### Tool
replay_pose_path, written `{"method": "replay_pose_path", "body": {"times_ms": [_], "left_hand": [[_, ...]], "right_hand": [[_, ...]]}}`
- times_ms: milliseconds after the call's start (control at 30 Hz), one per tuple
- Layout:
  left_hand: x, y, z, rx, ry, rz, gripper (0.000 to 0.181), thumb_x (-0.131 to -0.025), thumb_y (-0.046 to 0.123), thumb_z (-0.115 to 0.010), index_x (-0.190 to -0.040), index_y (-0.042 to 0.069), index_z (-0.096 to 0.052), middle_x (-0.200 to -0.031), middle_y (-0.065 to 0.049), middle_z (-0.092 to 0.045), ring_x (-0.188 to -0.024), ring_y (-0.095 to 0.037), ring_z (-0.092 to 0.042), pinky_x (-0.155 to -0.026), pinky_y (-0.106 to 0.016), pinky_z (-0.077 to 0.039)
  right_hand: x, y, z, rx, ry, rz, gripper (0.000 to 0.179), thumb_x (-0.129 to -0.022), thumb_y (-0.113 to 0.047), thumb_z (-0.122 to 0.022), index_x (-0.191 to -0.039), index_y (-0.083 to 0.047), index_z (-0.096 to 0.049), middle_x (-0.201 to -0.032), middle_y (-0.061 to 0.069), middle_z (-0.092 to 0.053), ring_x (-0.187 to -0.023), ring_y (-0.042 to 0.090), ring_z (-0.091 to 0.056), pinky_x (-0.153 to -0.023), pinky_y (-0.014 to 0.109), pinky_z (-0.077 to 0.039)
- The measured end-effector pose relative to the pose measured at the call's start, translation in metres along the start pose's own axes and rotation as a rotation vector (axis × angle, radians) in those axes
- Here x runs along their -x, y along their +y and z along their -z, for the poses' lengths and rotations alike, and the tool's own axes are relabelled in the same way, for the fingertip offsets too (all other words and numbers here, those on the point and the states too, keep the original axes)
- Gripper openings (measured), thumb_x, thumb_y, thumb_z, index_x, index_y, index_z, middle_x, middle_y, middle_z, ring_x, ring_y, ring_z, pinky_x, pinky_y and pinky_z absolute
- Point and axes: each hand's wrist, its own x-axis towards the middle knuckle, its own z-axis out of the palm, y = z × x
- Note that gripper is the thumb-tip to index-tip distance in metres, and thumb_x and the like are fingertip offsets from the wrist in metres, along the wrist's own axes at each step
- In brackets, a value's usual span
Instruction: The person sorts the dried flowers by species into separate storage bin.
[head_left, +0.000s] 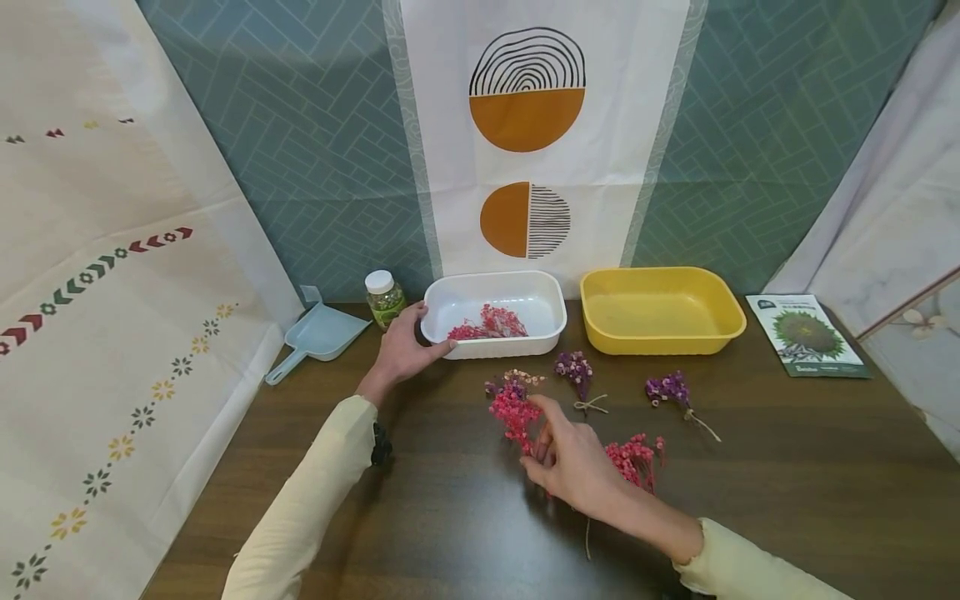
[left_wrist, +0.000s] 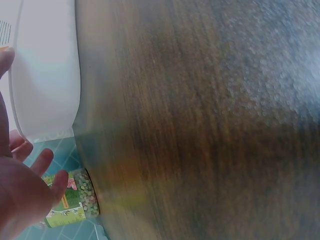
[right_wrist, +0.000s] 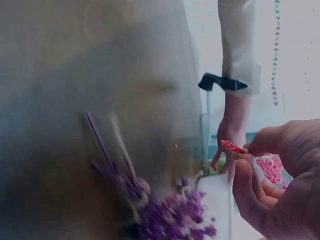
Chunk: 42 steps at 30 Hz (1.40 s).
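My left hand (head_left: 407, 346) holds the left end of a white plastic tub (head_left: 487, 347), its thumb at the front rim. Pink dried flowers (head_left: 502, 322) lie inside the tub. Over the table, my right hand (head_left: 573, 467) pinches a small pink dried-flower bunch (head_left: 516, 414) between thumb and fingertips; the stems show between those fingers (right_wrist: 243, 175) in the right wrist view. Another pink bunch (head_left: 633, 461) lies partly hidden behind the right wrist. A purple dried-flower bunch (head_left: 573, 369) tied with twine lies in front of the tub, and a second purple bunch (head_left: 667, 387) lies farther right.
Right of the tub stands a yellow tub (head_left: 660, 343), with a printed packet (head_left: 810, 336) beyond it. A white-lidded jar (head_left: 385, 298) stands close to the left hand, beside a light blue dustpan (head_left: 322, 332). Fabric covers hang behind the wooden table (head_left: 450, 517).
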Motion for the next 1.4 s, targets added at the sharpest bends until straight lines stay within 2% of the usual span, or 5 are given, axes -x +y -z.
{"method": "replay_pose_path", "body": {"times_ms": [300, 633, 733, 967, 1400], "left_hand": [[0.001, 0.000, 0.001, 0.003, 0.005, 0.000, 0.092, -0.079, 0.051, -0.078, -0.149, 0.005, -0.039, -0.151, -0.017, -0.041, -0.134, -0.035, -0.040, -0.108, -0.059, -0.035], [0.000, 0.000, 0.000, 0.003, 0.011, -0.007, 0.091, -0.080, 0.050, -0.078, -0.148, 0.003, -0.040, -0.151, -0.017, -0.041, -0.135, -0.035, -0.039, -0.110, -0.058, -0.034], [0.000, 0.000, 0.001, 0.005, 0.012, -0.005, 0.091, -0.080, 0.049, -0.078, -0.148, 0.004, -0.039, -0.151, -0.017, -0.041, -0.135, -0.035, -0.039, -0.110, -0.058, -0.033], [0.001, 0.000, -0.001, 0.005, 0.013, 0.007, 0.090, -0.080, 0.049, -0.078, -0.148, 0.005, -0.039, -0.151, -0.016, -0.041, -0.136, -0.035, -0.039, -0.109, -0.058, -0.034], [0.000, 0.000, -0.002, 0.002, 0.021, 0.002, 0.090, -0.079, 0.049, -0.078, -0.148, 0.004, -0.040, -0.151, -0.016, -0.041, -0.136, -0.035, -0.039, -0.110, -0.059, -0.033]], "right_hand": [[-0.034, 0.007, 0.027, 0.073, -0.019, 0.018, 0.078, -0.080, -0.002, -0.083, -0.143, 0.000, -0.037, -0.079, -0.007, -0.058, -0.062, 0.001, -0.056, -0.055, 0.023, -0.052], [-0.079, 0.024, 0.051, 0.188, -0.062, 0.041, 0.075, -0.082, -0.005, -0.081, -0.142, -0.001, -0.036, -0.076, -0.005, -0.060, -0.058, 0.005, -0.054, -0.057, 0.027, -0.051], [-0.092, 0.030, 0.054, 0.218, -0.087, 0.050, 0.075, -0.082, -0.006, -0.082, -0.142, 0.000, -0.037, -0.075, -0.005, -0.061, -0.059, 0.006, -0.056, -0.059, 0.028, -0.052], [-0.118, 0.043, 0.060, 0.310, -0.135, 0.136, 0.072, -0.083, -0.008, -0.080, -0.141, 0.002, -0.037, -0.071, -0.006, -0.060, -0.054, 0.006, -0.055, -0.058, 0.032, -0.053], [-0.163, 0.065, 0.071, 0.490, -0.243, 0.146, 0.074, -0.085, -0.010, -0.079, -0.144, 0.005, -0.036, -0.072, -0.001, -0.062, -0.058, 0.015, -0.057, -0.058, 0.035, -0.052]]}}
